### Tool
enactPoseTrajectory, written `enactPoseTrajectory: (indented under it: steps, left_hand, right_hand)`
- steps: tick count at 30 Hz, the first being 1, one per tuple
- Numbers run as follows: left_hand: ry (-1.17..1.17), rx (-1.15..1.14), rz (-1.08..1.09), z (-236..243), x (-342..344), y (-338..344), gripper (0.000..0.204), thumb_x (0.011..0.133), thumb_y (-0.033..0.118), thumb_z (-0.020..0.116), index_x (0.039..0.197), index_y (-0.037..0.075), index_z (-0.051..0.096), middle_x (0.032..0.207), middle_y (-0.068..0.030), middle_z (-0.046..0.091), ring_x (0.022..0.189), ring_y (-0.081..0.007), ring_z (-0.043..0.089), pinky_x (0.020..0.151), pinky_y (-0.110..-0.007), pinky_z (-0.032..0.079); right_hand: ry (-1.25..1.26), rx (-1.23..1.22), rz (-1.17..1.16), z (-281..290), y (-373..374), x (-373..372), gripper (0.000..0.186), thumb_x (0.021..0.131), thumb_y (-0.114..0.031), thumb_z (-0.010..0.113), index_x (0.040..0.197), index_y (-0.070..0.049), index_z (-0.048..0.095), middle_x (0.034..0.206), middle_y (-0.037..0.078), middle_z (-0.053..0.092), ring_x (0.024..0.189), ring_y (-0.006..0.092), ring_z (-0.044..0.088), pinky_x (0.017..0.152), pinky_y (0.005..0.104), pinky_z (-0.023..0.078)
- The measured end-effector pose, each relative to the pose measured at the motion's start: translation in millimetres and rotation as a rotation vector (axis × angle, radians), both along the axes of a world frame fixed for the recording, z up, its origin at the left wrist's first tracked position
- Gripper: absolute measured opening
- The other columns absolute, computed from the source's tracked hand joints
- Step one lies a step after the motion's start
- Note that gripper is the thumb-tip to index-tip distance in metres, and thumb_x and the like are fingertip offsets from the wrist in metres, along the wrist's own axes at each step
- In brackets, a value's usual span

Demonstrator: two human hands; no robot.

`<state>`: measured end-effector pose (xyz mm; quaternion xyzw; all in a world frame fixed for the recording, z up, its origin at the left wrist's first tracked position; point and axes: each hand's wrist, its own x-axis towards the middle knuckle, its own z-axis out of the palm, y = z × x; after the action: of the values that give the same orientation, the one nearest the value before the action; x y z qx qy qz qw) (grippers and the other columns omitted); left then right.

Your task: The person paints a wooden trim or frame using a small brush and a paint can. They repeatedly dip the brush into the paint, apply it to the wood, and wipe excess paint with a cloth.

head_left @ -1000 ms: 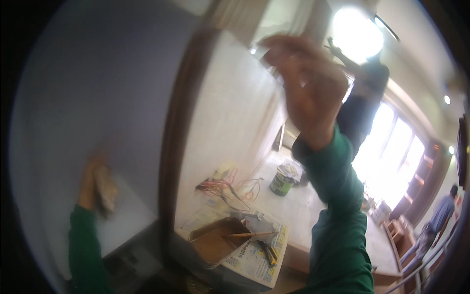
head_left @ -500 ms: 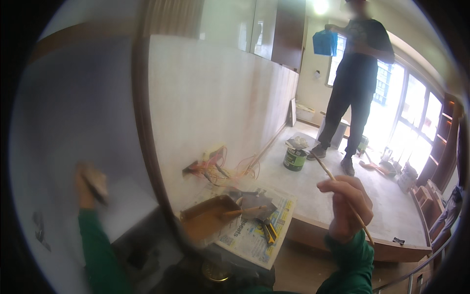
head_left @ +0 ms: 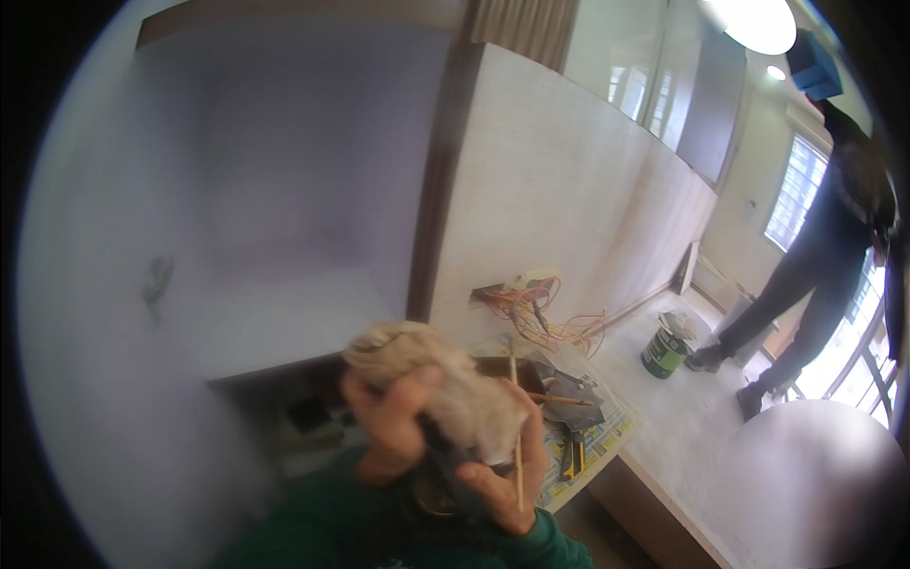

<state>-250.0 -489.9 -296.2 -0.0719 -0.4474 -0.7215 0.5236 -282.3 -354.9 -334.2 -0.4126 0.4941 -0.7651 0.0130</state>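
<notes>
A crumpled beige rag point(head_left: 464, 403) is bunched up in front of me, held between both hands. My left hand point(head_left: 393, 422) is closed round its left side, with the thumb pressed on top. My right hand point(head_left: 517, 465) grips the rag's right end. It also holds a thin wooden stick point(head_left: 518, 474), which stands nearly upright along the fingers. Whether the stick has a brush tip I cannot tell. Behind the hands, partly hidden, a brown tray point(head_left: 507, 368) lies on newspaper point(head_left: 618, 427) beside grey scraper blades point(head_left: 578, 410) and a yellow-and-black utility knife point(head_left: 573, 455).
Loose coloured wires point(head_left: 545, 318) stick out of the white wall panel point(head_left: 559, 180). An open cabinet recess point(head_left: 284, 190) lies to the left. On the raised platform point(head_left: 654, 455) stands a green can point(head_left: 665, 353). A person in dark clothes point(head_left: 806, 275) stands at right, holding up a blue box point(head_left: 815, 66).
My left hand has come from the far left with the rag to the middle. My right hand moved left and met it. The view turned left, and the person shifted to the right edge.
</notes>
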Motion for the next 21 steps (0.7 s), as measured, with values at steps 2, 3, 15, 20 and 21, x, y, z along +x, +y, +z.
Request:
enactPoseTrajectory:
  steps: [2,3,15,20,21]
  left_hand:
    - [0.032,0.064,-0.06,8,-1,12,0.015,0.081,0.005,0.065,0.092,-0.004,0.069,0.095,-0.008,0.068,0.086,-0.0143,0.063,0.077,-0.029,0.05]
    - [0.034,0.087,-0.059,8,-3,14,0.016,0.082,0.006,0.064,0.093,-0.004,0.068,0.095,-0.0075,0.068,0.086,-0.0139,0.063,0.078,-0.029,0.049]
    - [-0.046,0.179,-0.046,22,-19,-13,0.036,0.09,0.028,0.053,0.111,0.0,0.058,0.093,-0.015,0.066,0.085,-0.0241,0.064,0.082,-0.036,0.051]
    - [0.053,0.209,-0.187,23,-18,-26,0.038,0.093,0.033,0.053,0.115,0.002,0.056,0.097,-0.0145,0.065,0.093,-0.0251,0.063,0.083,-0.038,0.053]
    - [0.078,0.218,-0.215,26,-15,-29,0.039,0.093,0.034,0.053,0.116,0.002,0.056,0.098,-0.0143,0.065,0.095,-0.0252,0.063,0.084,-0.038,0.053]
  right_hand:
    - [0.037,-0.011,-0.073,-2,-14,-3,0.094,0.072,-0.012,0.092,0.146,0.003,0.036,0.138,0.016,0.054,0.125,0.0237,0.055,0.104,0.0375,0.048]
    - [-0.044,-0.02,-0.09,-4,-17,-4,0.093,0.072,-0.01,0.091,0.146,0.004,0.036,0.137,0.016,0.055,0.124,0.0236,0.056,0.104,0.0369,0.048]
    - [0.126,0.05,-0.268,4,-34,-14,0.077,0.074,0.0,0.087,0.139,0.005,0.045,0.128,0.015,0.06,0.115,0.0239,0.063,0.097,0.0346,0.052]
    - [0.104,-0.021,-0.285,1,-47,-13,0.078,0.074,0.005,0.084,0.14,0.004,0.044,0.133,0.016,0.055,0.115,0.0248,0.063,0.095,0.0349,0.054]
    - [0.115,-0.059,-0.273,1,-51,-11,0.077,0.075,0.007,0.083,0.141,0.003,0.043,0.135,0.017,0.053,0.112,0.0243,0.064,0.092,0.0343,0.055]
